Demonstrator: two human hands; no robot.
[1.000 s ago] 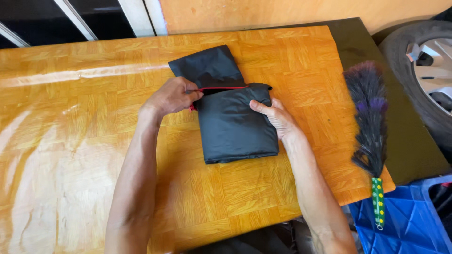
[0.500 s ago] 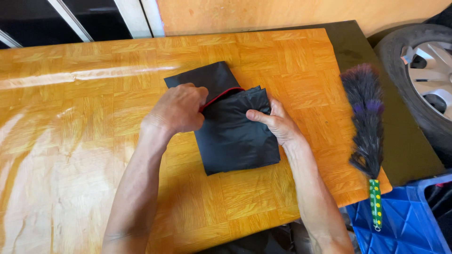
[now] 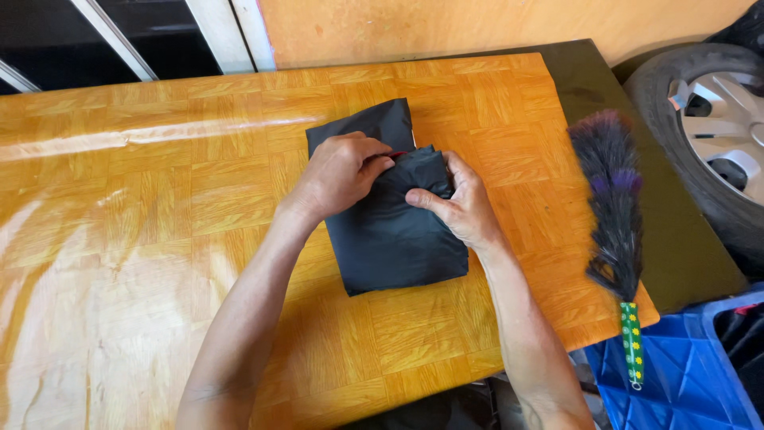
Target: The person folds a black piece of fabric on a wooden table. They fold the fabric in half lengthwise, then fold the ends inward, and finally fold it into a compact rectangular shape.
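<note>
left hand point(image 3: 341, 171) and right hand point(image 3: 460, 207) now close together, both pinching top fold of black cloth point(image 3: 394, 239), mid wooden table point(image 3: 143, 223). since a second ago: cloth bundled tighter, red trim nearly hidden. feather duster point(image 3: 611, 211) lies right, untouched.

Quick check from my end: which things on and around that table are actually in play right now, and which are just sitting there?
In play:
left hand, gripping the cloth
right hand, gripping the cloth
folded black cloth
wooden table under it

Just lying about:
feather duster at the table's right edge
car wheel
blue crate
</note>
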